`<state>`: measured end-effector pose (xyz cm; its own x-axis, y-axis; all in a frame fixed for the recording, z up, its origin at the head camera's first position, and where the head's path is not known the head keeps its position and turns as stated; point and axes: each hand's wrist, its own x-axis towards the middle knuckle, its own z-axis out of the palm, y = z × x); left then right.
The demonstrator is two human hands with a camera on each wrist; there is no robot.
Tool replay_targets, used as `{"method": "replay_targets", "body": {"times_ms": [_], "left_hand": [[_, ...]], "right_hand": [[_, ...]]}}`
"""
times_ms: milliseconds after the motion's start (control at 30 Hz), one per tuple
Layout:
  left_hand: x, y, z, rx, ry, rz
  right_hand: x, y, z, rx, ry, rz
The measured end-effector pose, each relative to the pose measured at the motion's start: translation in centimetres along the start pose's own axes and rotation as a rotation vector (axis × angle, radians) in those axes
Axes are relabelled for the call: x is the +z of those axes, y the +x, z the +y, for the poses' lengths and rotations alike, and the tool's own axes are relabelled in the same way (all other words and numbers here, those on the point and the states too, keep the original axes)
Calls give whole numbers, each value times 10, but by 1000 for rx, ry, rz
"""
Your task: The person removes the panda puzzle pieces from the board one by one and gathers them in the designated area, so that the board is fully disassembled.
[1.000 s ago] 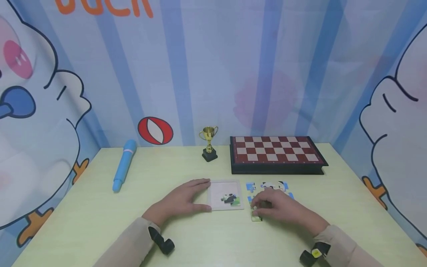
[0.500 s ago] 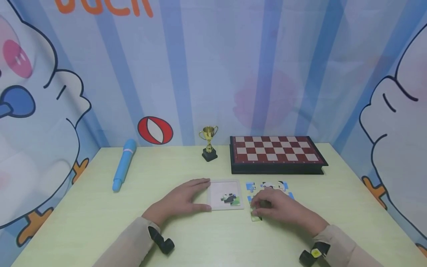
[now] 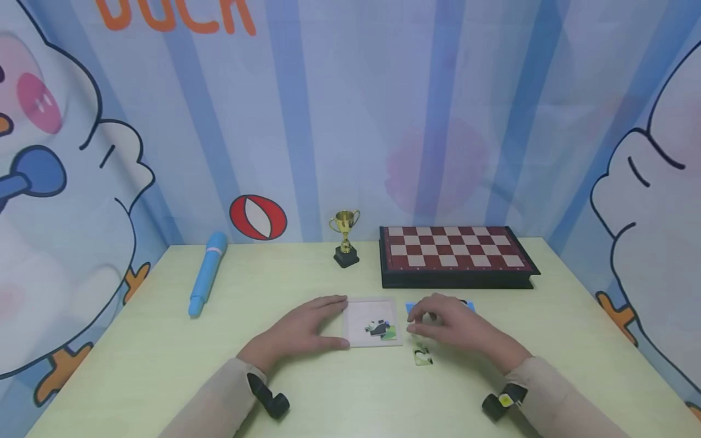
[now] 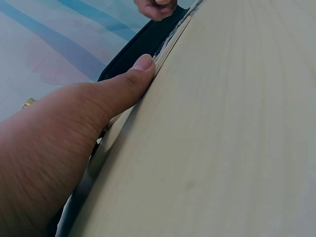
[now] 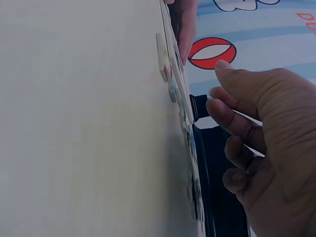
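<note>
My left hand (image 3: 303, 331) rests at the left side of a white square puzzle tray (image 3: 359, 309), fingers and thumb stretched towards its two left corners. Two joined-looking puzzle pieces (image 3: 378, 328), black, white and green, lie inside at lower right. My right hand (image 3: 451, 322) hovers over loose pieces right of the tray. In the right wrist view its thumb (image 5: 237, 79) and index finger stand apart, with nothing seen between them, and the other fingers curl loosely. A loose puzzle piece (image 3: 423, 354) lies below that hand; blue pieces (image 3: 468, 305) show behind it, others are hidden.
A folded chessboard box (image 3: 454, 258) stands at the back right of the table (image 3: 306, 401). Left of it is a small gold trophy (image 3: 345, 237). A blue microphone-shaped stick (image 3: 208, 274) lies at the far left. A printed cloth (image 3: 350, 109) hangs behind.
My right hand has lifted off the lower pieces and shifted away from me and slightly left, uncovering the lowest piece. The left hand stays at the tray; the head view has tilted slightly.
</note>
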<state>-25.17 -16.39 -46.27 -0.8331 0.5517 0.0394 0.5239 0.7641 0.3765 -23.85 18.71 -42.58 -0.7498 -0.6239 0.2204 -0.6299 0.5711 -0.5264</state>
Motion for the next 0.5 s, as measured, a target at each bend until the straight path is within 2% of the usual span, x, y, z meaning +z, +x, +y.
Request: {"method": "replay_targets", "body": {"times_ms": [200,333,500], "left_hand": [[4,0,-1,24,-16,6],[3,-1,-1,26,-8,5],[0,-1,-2,18,9,11]], "right_hand": [[9,21,-3,-55,50,-55],[17,35,-3,-61,8,-104],[25,49,-6,-26,-45,-130]]}}
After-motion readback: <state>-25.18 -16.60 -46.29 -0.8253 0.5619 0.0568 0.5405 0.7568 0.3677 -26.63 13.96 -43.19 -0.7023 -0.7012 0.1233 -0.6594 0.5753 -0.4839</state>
